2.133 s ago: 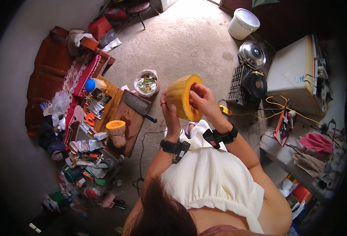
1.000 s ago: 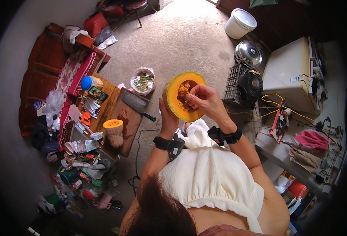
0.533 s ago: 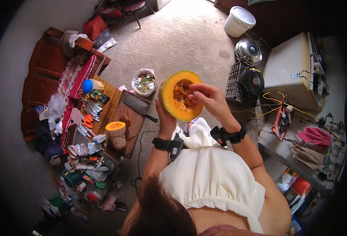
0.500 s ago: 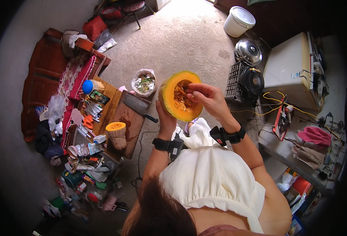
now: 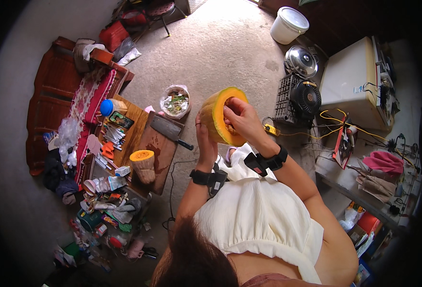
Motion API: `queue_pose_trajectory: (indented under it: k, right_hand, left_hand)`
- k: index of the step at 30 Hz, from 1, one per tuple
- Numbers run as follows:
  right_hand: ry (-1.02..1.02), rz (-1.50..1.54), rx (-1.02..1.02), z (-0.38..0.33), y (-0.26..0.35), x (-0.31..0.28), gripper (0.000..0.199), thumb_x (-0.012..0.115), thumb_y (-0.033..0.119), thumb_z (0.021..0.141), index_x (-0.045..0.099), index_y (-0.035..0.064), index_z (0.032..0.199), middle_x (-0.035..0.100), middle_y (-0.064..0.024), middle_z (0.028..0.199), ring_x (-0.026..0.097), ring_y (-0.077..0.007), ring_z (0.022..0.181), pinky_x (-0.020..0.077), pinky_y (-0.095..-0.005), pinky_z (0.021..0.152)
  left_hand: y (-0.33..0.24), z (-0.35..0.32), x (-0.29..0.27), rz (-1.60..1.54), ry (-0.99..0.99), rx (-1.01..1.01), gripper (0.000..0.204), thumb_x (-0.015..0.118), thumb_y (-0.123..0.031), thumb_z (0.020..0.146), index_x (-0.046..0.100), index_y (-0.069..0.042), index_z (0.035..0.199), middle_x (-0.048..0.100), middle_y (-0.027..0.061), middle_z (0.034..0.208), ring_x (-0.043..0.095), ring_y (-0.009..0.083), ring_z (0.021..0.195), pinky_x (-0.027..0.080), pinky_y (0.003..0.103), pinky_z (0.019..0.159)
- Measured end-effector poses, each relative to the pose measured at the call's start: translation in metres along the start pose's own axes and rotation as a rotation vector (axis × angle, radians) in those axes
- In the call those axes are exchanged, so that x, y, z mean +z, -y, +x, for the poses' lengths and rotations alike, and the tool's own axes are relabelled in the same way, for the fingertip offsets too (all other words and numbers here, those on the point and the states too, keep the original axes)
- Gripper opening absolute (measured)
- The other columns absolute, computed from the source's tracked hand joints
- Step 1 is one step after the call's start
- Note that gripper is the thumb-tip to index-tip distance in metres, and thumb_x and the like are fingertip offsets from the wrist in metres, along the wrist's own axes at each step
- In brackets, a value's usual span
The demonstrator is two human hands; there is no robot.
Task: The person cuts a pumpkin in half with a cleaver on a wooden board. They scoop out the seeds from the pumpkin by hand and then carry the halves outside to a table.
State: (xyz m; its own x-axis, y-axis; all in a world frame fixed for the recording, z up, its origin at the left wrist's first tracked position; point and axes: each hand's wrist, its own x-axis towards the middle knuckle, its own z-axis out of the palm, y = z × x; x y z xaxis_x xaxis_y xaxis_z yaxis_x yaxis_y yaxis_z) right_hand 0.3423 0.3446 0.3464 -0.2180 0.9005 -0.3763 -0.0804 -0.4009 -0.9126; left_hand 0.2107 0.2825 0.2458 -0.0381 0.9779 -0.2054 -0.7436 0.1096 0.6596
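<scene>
A cut pumpkin half [image 5: 212, 116] is held up in front of me, its orange cut face tilted toward the right. My left hand [image 5: 205, 139] supports it, fingers wrapped against the tan rind on the left side. Inside the hollow are the curled fingers of my right hand [image 5: 246, 122], closed on the stringy pulp; their tips are partly hidden by the rim. To the left, a smaller pumpkin piece [image 5: 144, 169] stands on a wet wooden cutting board [image 5: 149, 139], cut end up. A cleaver [image 5: 167, 129] with a black handle lies across the board's far end.
A lined waste bin [image 5: 173, 114] with scraps stands on the floor beyond the board. Left are a cluttered wooden table [image 5: 133, 120] and a wooden bench [image 5: 48, 110]. At right sit a black crate [image 5: 283, 98], a yellow power strip [image 5: 271, 129] with its cord, and a white chest [image 5: 347, 79].
The pumpkin half has turned, so its cut face points more to the right and more rind shows. My right fingers have gone deeper into the hollow.
</scene>
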Motion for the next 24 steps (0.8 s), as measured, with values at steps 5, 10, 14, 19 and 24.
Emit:
queue_pose_trajectory:
  k: [5,10,14,19,24]
  right_hand:
    - [0.046,0.132,-0.008,0.0,-0.004,0.001,0.025,0.056,0.021,0.102,0.062,0.0001,0.114,0.064,-0.0011,0.1,0.06,-0.0061,0.087,0.0513,-0.0196,0.073]
    - [0.048,0.371,0.199,0.003,0.003,-0.003,0.026,0.051,0.022,0.102,0.061,-0.0003,0.111,0.065,-0.0043,0.1,0.062,-0.0095,0.084,0.0529,-0.0227,0.073]
    - [0.128,0.265,0.199,0.008,-0.002,-0.007,0.024,0.052,0.023,0.102,0.061,0.0024,0.11,0.064,-0.0027,0.099,0.061,-0.008,0.083,0.0507,-0.0206,0.071]
    - [0.105,0.229,0.23,0.003,-0.003,-0.006,0.022,0.054,0.023,0.101,0.061,0.0035,0.108,0.062,-0.0004,0.094,0.058,-0.0051,0.076,0.0481,-0.0189,0.065]
    - [0.165,0.197,0.21,-0.005,-0.002,-0.022,0.024,0.055,0.026,0.102,0.062,0.0037,0.109,0.063,0.0007,0.088,0.059,-0.004,0.072,0.0488,-0.0185,0.062]
  left_hand:
    - [-0.002,0.001,-0.003,-0.034,-0.009,-0.034,0.07,0.053,-0.05,0.098,0.027,-0.008,0.147,0.044,0.0092,0.142,0.046,0.0189,0.132,0.04,0.035,0.11]
    - [-0.003,-0.002,-0.004,-0.036,-0.02,-0.055,0.073,0.053,-0.053,0.097,0.026,-0.008,0.148,0.043,0.0087,0.143,0.045,0.0187,0.133,0.039,0.035,0.111]
    - [-0.002,-0.001,-0.008,-0.022,0.023,-0.052,0.073,0.052,-0.053,0.097,0.025,-0.009,0.149,0.042,0.0087,0.144,0.043,0.0194,0.134,0.037,0.036,0.112]
    - [-0.003,-0.002,-0.002,-0.025,0.048,-0.072,0.072,0.048,-0.056,0.098,0.026,-0.011,0.149,0.042,0.0083,0.145,0.042,0.0193,0.135,0.035,0.037,0.113]
    - [-0.006,-0.006,0.011,0.025,0.044,-0.094,0.072,0.025,-0.065,0.1,0.03,-0.014,0.151,0.039,0.0077,0.15,0.04,0.0222,0.137,0.033,0.04,0.114]
